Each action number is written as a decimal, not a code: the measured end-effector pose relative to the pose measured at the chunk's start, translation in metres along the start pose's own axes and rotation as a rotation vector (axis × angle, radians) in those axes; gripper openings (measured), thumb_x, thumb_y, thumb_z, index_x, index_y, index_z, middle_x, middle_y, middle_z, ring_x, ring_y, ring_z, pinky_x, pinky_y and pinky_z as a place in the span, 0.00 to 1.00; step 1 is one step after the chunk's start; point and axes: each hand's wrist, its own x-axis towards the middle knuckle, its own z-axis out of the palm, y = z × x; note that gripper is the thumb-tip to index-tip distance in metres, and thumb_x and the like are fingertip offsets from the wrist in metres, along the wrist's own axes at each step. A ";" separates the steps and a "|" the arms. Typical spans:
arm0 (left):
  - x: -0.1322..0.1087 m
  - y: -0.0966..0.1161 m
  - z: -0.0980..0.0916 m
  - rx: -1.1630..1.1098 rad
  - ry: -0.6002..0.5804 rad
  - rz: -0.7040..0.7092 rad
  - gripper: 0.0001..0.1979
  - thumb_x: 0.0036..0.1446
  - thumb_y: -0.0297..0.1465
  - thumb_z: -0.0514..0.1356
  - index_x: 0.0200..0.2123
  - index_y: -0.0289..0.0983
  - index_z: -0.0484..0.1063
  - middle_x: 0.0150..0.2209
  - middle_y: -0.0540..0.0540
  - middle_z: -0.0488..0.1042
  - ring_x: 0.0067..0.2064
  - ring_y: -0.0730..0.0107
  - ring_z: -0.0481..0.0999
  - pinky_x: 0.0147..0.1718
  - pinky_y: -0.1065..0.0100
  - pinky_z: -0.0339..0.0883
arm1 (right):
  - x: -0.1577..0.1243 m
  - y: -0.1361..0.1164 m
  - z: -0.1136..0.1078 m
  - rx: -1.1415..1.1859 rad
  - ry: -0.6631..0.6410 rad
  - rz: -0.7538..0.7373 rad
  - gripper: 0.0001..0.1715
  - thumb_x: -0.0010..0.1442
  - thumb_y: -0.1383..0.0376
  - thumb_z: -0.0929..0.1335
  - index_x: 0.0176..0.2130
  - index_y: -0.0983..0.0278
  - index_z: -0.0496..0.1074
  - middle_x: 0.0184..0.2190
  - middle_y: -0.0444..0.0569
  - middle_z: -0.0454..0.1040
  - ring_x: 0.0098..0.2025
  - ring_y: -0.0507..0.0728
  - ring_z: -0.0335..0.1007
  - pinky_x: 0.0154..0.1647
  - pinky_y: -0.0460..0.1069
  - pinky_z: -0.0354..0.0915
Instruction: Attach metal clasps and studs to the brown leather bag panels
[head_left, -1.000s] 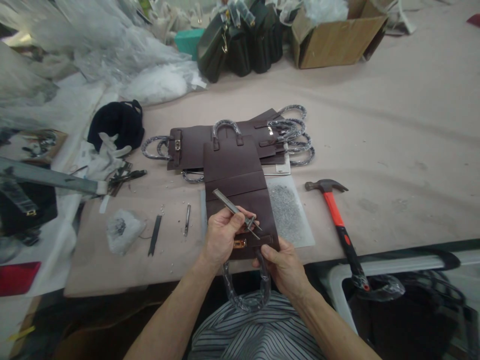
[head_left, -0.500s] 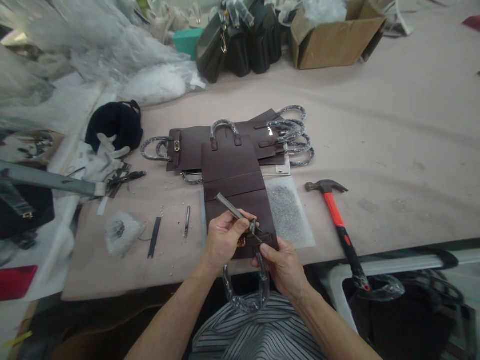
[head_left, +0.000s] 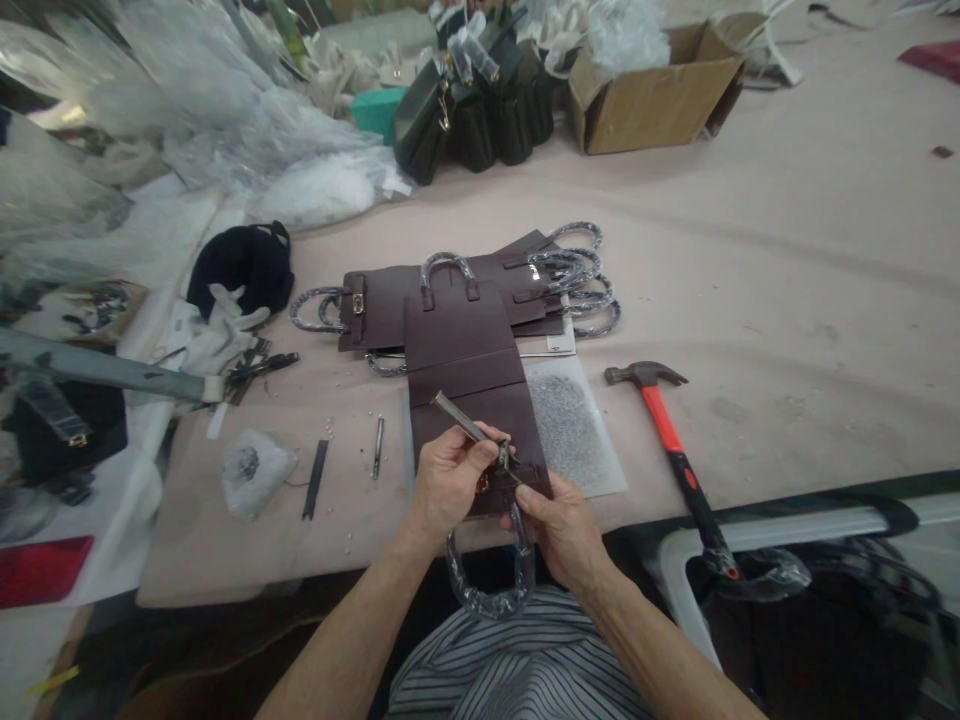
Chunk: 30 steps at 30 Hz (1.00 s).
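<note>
A flat dark-brown leather bag panel [head_left: 465,370] lies on the table with its near end at the table edge. My left hand [head_left: 448,478] is closed round a metal tool [head_left: 457,418], with the tip against the strap and clasp at the panel's near end. My right hand [head_left: 562,528] pinches that near edge beside the tool tip. A plastic-wrapped handle [head_left: 487,582] hangs off the table below both hands.
A stack of similar brown panels with wrapped handles [head_left: 555,275] lies behind. A red-handled hammer [head_left: 671,440] is to the right, a clear bag of small parts [head_left: 566,420] beside the panel. Small tools [head_left: 377,446] and a white pouch [head_left: 251,468] lie left. Dark bags [head_left: 480,110] and a cardboard box [head_left: 652,95] stand at the back.
My left hand has lowered the tool tip onto the strap at the panel's near end and covers the clasp. My right hand has shifted up slightly towards the tip.
</note>
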 end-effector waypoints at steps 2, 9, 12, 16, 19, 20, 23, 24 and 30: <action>0.000 0.000 0.001 0.051 -0.008 0.046 0.12 0.59 0.39 0.67 0.38 0.35 0.78 0.38 0.44 0.82 0.39 0.64 0.84 0.40 0.67 0.78 | 0.001 0.001 0.000 -0.003 0.009 -0.008 0.28 0.41 0.55 0.82 0.40 0.65 0.78 0.29 0.46 0.78 0.22 0.51 0.71 0.24 0.46 0.72; -0.003 0.001 0.006 0.284 -0.013 0.197 0.05 0.60 0.31 0.63 0.38 0.37 0.77 0.38 0.45 0.82 0.40 0.66 0.83 0.39 0.69 0.76 | 0.003 0.005 -0.002 -0.042 0.014 -0.021 0.27 0.44 0.55 0.80 0.41 0.64 0.76 0.28 0.44 0.76 0.22 0.53 0.71 0.21 0.46 0.67; 0.003 0.000 0.007 0.328 -0.011 0.232 0.05 0.59 0.31 0.63 0.38 0.37 0.76 0.38 0.45 0.82 0.39 0.65 0.82 0.39 0.69 0.76 | 0.005 0.000 0.001 -0.064 -0.004 -0.045 0.26 0.44 0.56 0.79 0.41 0.64 0.76 0.28 0.44 0.76 0.23 0.52 0.71 0.24 0.46 0.68; 0.016 -0.002 0.009 0.403 -0.004 0.281 0.05 0.58 0.31 0.62 0.37 0.37 0.76 0.36 0.46 0.82 0.37 0.67 0.81 0.38 0.69 0.75 | 0.007 -0.011 0.003 -0.061 -0.090 -0.092 0.24 0.42 0.59 0.79 0.39 0.65 0.77 0.30 0.46 0.78 0.28 0.53 0.73 0.33 0.47 0.69; 0.023 -0.009 0.010 0.451 -0.002 0.286 0.05 0.57 0.31 0.61 0.36 0.37 0.77 0.33 0.47 0.81 0.35 0.68 0.80 0.36 0.70 0.73 | 0.002 -0.012 -0.004 -0.091 -0.081 -0.070 0.21 0.41 0.59 0.79 0.35 0.66 0.78 0.30 0.49 0.79 0.32 0.55 0.75 0.35 0.48 0.69; 0.023 -0.012 0.011 0.462 0.001 0.284 0.05 0.57 0.31 0.61 0.36 0.37 0.77 0.33 0.47 0.81 0.34 0.68 0.80 0.35 0.70 0.73 | -0.001 -0.011 -0.008 -0.108 -0.064 -0.062 0.20 0.41 0.59 0.79 0.34 0.66 0.78 0.31 0.49 0.79 0.32 0.56 0.75 0.35 0.49 0.69; 0.021 -0.022 0.011 0.492 0.014 0.289 0.06 0.57 0.32 0.62 0.36 0.37 0.77 0.32 0.47 0.81 0.33 0.68 0.80 0.35 0.70 0.72 | -0.015 -0.005 -0.022 -0.173 -0.009 -0.040 0.20 0.42 0.55 0.79 0.33 0.64 0.78 0.30 0.49 0.80 0.32 0.58 0.76 0.35 0.52 0.72; 0.020 -0.024 0.011 0.506 0.015 0.294 0.06 0.57 0.32 0.62 0.36 0.37 0.77 0.32 0.47 0.81 0.32 0.68 0.80 0.35 0.69 0.72 | -0.019 -0.003 -0.027 -0.199 -0.004 -0.040 0.21 0.43 0.53 0.79 0.32 0.64 0.79 0.30 0.48 0.80 0.32 0.58 0.76 0.35 0.53 0.73; 0.014 -0.028 0.011 0.592 0.013 0.375 0.06 0.58 0.31 0.62 0.38 0.37 0.78 0.36 0.45 0.83 0.34 0.67 0.81 0.36 0.68 0.74 | -0.040 -0.013 -0.068 -0.356 0.129 -0.185 0.30 0.44 0.42 0.79 0.33 0.64 0.81 0.32 0.53 0.81 0.34 0.60 0.79 0.39 0.54 0.74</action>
